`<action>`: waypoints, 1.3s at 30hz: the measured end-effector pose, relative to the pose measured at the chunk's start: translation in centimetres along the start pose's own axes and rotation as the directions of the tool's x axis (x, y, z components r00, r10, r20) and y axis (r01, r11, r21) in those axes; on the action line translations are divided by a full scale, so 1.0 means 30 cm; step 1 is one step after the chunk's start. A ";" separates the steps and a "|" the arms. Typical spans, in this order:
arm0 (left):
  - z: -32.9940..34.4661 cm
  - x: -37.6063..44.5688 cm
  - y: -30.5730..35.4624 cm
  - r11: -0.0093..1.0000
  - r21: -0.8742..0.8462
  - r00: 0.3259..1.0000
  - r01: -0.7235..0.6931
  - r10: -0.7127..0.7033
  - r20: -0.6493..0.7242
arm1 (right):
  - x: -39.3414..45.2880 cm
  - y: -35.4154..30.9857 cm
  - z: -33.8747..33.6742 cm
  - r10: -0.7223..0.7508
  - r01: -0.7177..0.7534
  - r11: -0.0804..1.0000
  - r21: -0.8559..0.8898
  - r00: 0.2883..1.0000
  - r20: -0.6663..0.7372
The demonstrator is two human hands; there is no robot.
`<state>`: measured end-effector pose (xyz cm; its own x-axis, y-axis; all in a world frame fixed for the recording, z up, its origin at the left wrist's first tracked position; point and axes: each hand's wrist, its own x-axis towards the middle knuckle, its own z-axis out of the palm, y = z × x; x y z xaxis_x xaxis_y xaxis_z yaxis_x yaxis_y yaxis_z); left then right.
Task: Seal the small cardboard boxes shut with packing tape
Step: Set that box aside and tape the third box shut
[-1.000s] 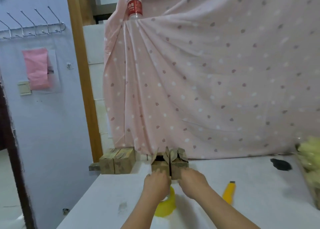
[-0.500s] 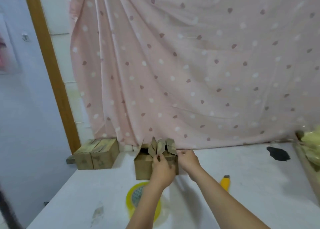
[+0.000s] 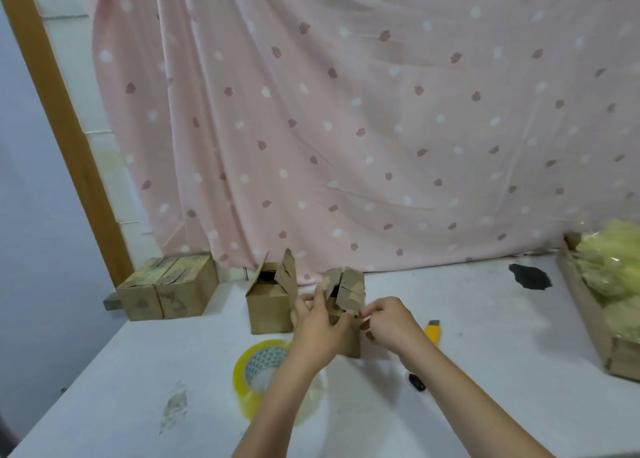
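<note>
Here, head view, sole entry: the left hand (image 3: 317, 329) is gripping the near side of a small open box (image 3: 346, 305), fingers curled round its left wall, while the right hand (image 3: 389, 322) is pinching the box's right flap edge between thumb and fingertip. The box is sitting directly between the two hands, flaps (image 3: 349, 286) standing half-raised above the fingers, its opening facing up and away. A second open box (image 3: 268, 301) is standing just left of the left hand, touching or nearly touching it; which one cannot tell. The tape roll (image 3: 258, 376) is lying on the table (image 3: 485, 336) below the left wrist, nearer that hand. Judged: flaps are needing folding down before tape. Two closed boxes (image 3: 169, 289) are waiting far left; a yellow knife (image 3: 433, 333) is lying just right of the right hand.
</note>
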<state>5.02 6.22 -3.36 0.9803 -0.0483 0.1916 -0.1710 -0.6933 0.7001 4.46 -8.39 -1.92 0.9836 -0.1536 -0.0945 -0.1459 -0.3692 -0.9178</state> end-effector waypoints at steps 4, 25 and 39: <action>0.023 -0.049 0.007 0.998 0.067 1.000 -0.012 0.013 -0.011 | -0.068 0.043 -0.050 -0.047 0.050 0.998 -0.044 0.996 0.075; -0.027 -0.086 -0.002 0.902 0.225 0.915 -0.369 0.310 0.258 | -0.050 0.036 -0.178 -0.395 0.423 0.832 -0.358 0.906 0.151; 0.019 -0.113 -0.034 0.892 0.256 0.926 -0.373 0.339 0.168 | -0.060 0.021 -0.114 -0.485 0.442 0.748 -0.495 0.873 0.048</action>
<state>1.94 6.69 -5.11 0.8661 -0.4004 0.2992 -0.4928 -0.7843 0.3769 2.25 -11.49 -0.99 0.9348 0.0887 0.3440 0.2735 -0.7976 -0.5376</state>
